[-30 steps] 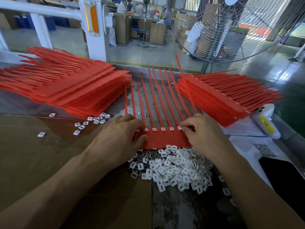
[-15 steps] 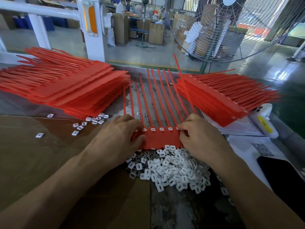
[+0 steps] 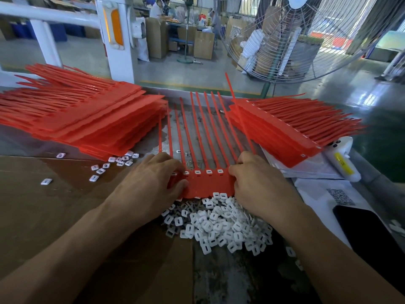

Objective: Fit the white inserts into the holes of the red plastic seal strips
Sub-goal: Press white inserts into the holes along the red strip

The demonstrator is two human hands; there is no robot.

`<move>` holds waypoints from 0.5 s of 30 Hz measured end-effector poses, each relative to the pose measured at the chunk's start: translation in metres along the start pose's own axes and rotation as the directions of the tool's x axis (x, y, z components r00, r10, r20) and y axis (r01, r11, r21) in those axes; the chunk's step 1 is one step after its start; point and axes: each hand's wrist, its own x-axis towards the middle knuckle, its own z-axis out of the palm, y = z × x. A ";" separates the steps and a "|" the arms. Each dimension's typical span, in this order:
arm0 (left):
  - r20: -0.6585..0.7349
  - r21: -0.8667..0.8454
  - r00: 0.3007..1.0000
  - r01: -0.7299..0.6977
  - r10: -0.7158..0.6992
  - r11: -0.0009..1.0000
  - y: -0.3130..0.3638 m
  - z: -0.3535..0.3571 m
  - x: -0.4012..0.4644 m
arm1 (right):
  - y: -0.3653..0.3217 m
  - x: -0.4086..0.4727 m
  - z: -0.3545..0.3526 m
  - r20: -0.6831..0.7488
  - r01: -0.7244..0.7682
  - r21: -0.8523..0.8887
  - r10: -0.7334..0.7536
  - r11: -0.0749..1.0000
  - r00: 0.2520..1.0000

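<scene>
So I've got one red strip (image 3: 208, 183) flat on the bench right in front of me, tails fanning away toward the far side. My left hand (image 3: 151, 185) is pressing down on its left end, thumb curled onto the near edge and fingertips on the row of holes. My right hand (image 3: 260, 187) is on the right end with the fingers curled over the far edge; whether there's an insert pinched under them I can't tell, the knuckles hide it.

A few inserts already sit in the middle holes (image 3: 208, 172). The loose pile of inserts (image 3: 219, 227) is just near of the strip, touching its near edge.

Handling-wise, I'd say this stuff is light and floppy: thin plastic, and the long tails look like they'd flop and snag if I lifted it by them. Better to hold it by the wide flat band, at the ends, and keep it pinned flat while pushing. The inserts look hard, tiny and a bit slippery, so fingertip pinch on the sides, slot facing up.

Stacks of strips sit on the left (image 3: 87, 121) and on the right (image 3: 285, 130).
</scene>
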 end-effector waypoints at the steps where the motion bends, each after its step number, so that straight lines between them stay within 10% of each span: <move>1: -0.004 0.001 1.000 -0.002 0.002 1.000 0.000 0.000 0.000 | -0.002 0.000 0.000 0.006 -0.004 -0.012 0.004 1.000 1.000; 15: -0.007 -0.009 1.000 -0.008 0.008 1.000 -0.003 0.000 0.001 | 0.030 0.007 -0.002 -0.016 0.011 0.350 -0.006 0.937 1.000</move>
